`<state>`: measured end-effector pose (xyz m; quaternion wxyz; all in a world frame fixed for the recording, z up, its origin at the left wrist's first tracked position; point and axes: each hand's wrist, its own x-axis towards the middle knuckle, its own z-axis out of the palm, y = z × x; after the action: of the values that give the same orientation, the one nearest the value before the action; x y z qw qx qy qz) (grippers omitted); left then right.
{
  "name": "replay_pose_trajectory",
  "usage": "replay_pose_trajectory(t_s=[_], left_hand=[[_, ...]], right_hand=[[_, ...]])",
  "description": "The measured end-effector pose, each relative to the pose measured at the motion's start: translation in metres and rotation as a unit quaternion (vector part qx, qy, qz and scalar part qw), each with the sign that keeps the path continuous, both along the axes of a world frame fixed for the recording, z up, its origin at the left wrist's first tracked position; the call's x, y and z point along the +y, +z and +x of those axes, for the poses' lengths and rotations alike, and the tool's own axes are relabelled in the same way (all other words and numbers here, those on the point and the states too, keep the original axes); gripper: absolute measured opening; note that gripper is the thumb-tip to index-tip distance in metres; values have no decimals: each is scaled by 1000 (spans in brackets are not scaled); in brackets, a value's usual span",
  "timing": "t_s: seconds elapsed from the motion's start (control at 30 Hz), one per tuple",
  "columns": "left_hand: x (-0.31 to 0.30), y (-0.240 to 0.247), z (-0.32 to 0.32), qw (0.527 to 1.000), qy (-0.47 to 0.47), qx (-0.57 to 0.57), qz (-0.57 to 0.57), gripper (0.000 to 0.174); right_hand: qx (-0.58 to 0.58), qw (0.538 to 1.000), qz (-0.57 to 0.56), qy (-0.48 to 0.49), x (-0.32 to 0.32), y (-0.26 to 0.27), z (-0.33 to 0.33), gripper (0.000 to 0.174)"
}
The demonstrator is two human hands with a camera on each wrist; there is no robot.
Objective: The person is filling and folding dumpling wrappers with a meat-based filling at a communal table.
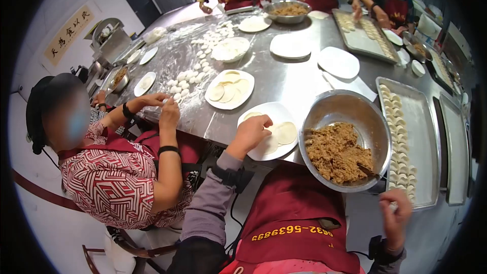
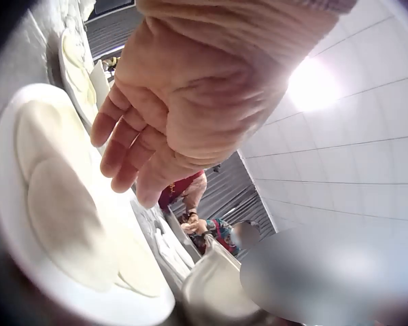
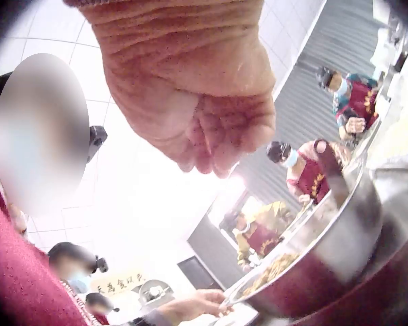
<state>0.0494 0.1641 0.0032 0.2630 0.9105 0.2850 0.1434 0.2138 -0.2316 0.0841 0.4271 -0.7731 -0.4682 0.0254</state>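
My left hand [image 1: 252, 133] hovers over a white square plate [image 1: 282, 154] of flat round dough wrappers [image 1: 285, 133]. In the left wrist view its fingers reach down beside the wrappers [image 2: 64, 210], relaxed, with nothing gripped. My right hand [image 1: 397, 215] is at the near end of a metal tray [image 1: 425, 137], close to a row of folded dumplings [image 1: 399, 144]. Its fingers bend loosely toward the palm, and no item shows in them in the right wrist view. Between the hands stands a steel bowl [image 1: 324, 109] of brown filling [image 1: 335, 149], with a utensil handle [image 1: 366, 169] sticking out.
Another plate [image 1: 212, 102] of wrappers lies ahead to the left, near small dough pieces [image 1: 185, 78] on the floured table. A person [image 1: 109, 172] sits close on my left, working with dough. More people, trays and bowls line the far side.
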Motion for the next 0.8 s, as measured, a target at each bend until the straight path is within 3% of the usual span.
replay_pose_trajectory(t_s=[0.03,0.07,0.13,0.23,0.33,0.37,0.47,0.5,0.8], left_hand=[[10,-1,0,1000,4,16,8,22],[14,-4,-3,1000,5,11,20,22],[23,-8,-11,999,6,-4,51,21],[23,-9,-20,991,29,0,133,19],[11,-9,-20,992,55,40,110,19],[8,-10,-16,992,45,29,112,19],[4,-10,-6,994,21,13,108,18],[2,-7,-1,995,17,17,98,18],[11,-12,12,994,-44,77,58,15]], right_hand=[[13,997,38,-58,-6,-6,16,11],[-27,994,46,-100,-14,-16,31,20],[1,980,21,-199,-10,-25,40,35],[24,979,-21,-200,-4,-48,50,49],[192,972,-9,-133,-1,-57,52,56],[224,965,31,-132,3,-58,51,50],[185,981,8,-51,12,-56,54,37],[143,988,20,-60,23,-50,49,24],[56,997,-5,-43,44,-51,47,17]])
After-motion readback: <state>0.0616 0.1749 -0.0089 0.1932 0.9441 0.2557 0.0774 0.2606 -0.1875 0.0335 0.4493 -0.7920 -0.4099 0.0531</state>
